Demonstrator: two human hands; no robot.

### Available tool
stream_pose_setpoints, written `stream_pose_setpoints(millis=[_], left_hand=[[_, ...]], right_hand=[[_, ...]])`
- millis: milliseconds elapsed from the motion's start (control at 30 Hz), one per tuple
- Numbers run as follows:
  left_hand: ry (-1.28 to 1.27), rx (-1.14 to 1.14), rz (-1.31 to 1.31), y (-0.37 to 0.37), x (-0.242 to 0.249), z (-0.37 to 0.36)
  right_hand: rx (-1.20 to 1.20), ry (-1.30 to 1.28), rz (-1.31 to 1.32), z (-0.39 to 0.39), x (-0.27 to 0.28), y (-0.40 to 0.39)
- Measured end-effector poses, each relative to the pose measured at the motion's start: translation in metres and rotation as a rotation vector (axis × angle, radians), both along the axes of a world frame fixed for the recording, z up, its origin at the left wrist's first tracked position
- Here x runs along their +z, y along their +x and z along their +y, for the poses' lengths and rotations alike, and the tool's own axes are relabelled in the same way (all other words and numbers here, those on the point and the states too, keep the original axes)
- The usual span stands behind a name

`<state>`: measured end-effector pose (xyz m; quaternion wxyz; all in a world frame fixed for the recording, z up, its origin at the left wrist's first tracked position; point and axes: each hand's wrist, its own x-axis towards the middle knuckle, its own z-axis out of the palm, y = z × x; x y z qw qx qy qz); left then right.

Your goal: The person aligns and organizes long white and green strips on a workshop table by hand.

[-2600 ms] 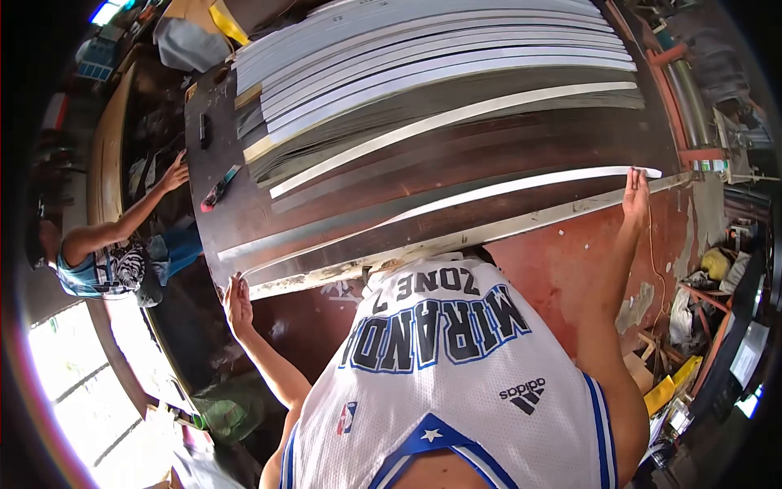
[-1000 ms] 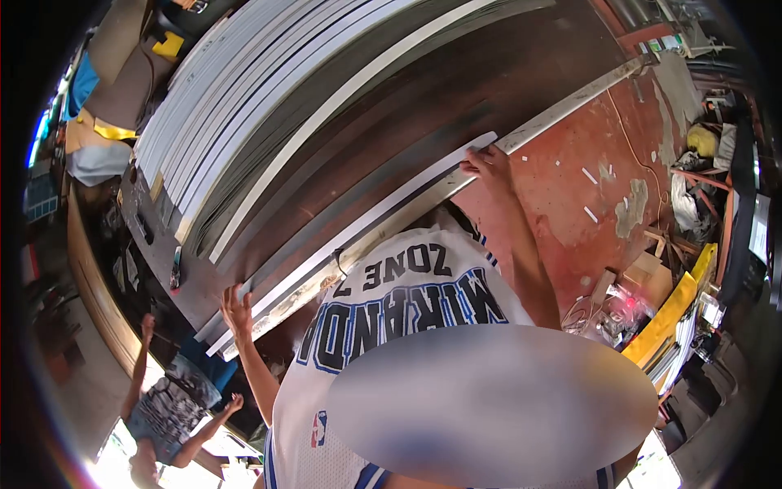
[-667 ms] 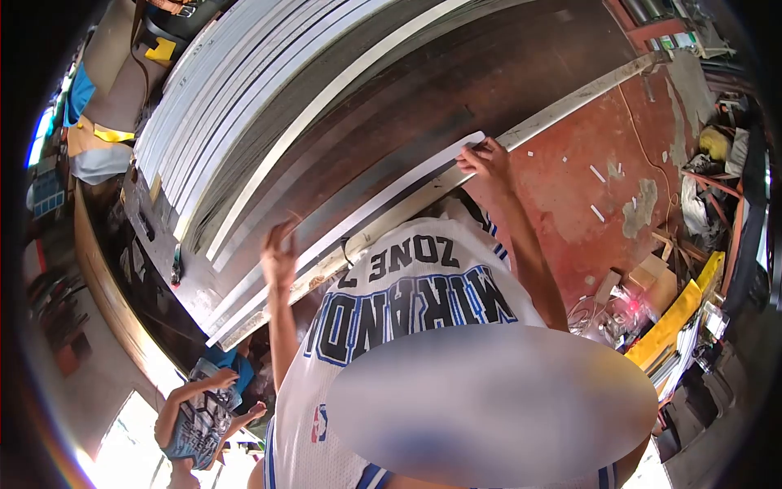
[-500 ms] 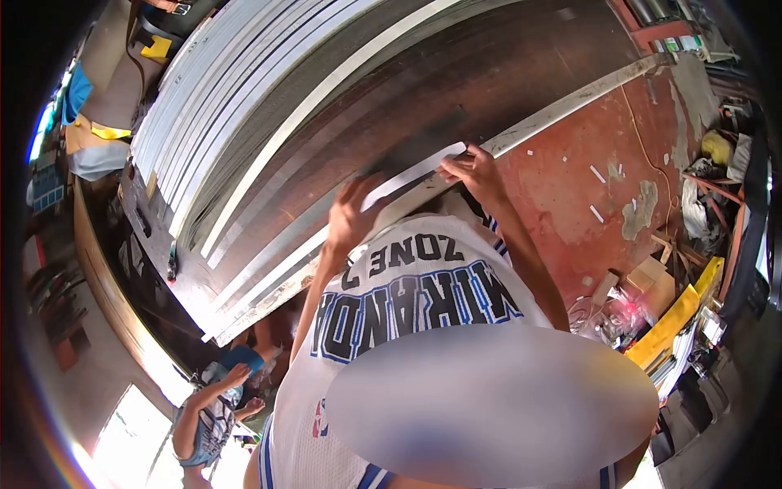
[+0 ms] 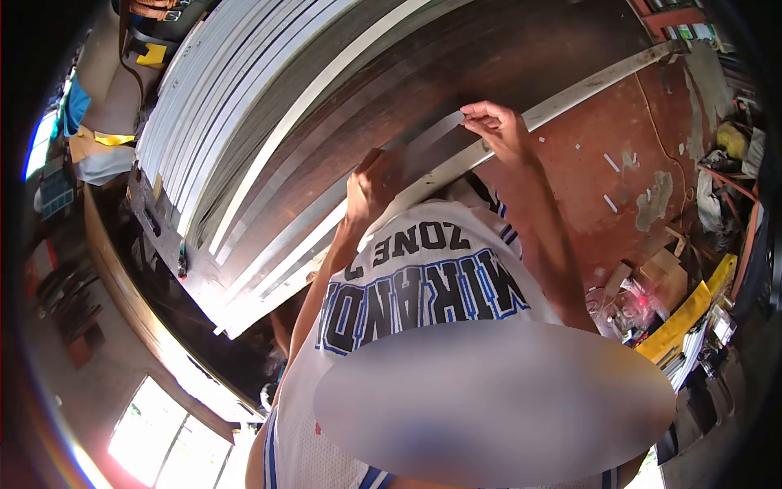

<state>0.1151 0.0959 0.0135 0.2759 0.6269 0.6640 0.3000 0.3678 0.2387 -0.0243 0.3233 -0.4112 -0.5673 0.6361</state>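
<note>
My left hand (image 5: 371, 186) is closed around the near end of a short flat strip (image 5: 436, 133), grey and shiny, with a metallic look. At its other end, the fingertips of my right hand (image 5: 498, 130) pinch the strip between thumb and fingers. Stretched between both hands, the strip overlaps the dark brown tabletop (image 5: 521, 61) in this view, above the pale front edge of the bench (image 5: 599, 88).
Long white and silver metal lengths (image 5: 232, 90) lie stacked along the bench's far left. Pale offcuts (image 5: 611, 162) are scattered on the red floor (image 5: 586, 196). A cardboard box (image 5: 664, 275) and a yellow bar (image 5: 676, 330) lie amid clutter at right.
Both hands have moved up and the strip has turned, its face going from bright white to grey. The person at lower left has mostly gone from view.
</note>
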Motion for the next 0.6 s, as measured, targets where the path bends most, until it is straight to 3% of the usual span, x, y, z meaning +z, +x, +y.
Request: stream_pose_setpoints(millis=[100,333,400,600], left_hand=[[0.046,-0.005,0.038,0.004,-0.002,0.006],[0.056,-0.008,0.055,-0.003,-0.005,0.018],[0.047,-0.020,0.065,-0.006,-0.008,0.019],[-0.030,-0.010,0.077,-0.006,-0.008,0.019]], right_hand=[[0.103,0.147,-0.183,0.013,0.012,0.001],[0.048,0.181,-0.406,0.016,0.015,-0.009],[0.047,0.383,-0.499,0.017,0.006,-0.008],[0.032,0.431,-0.520,0.015,-0.002,-0.006]])
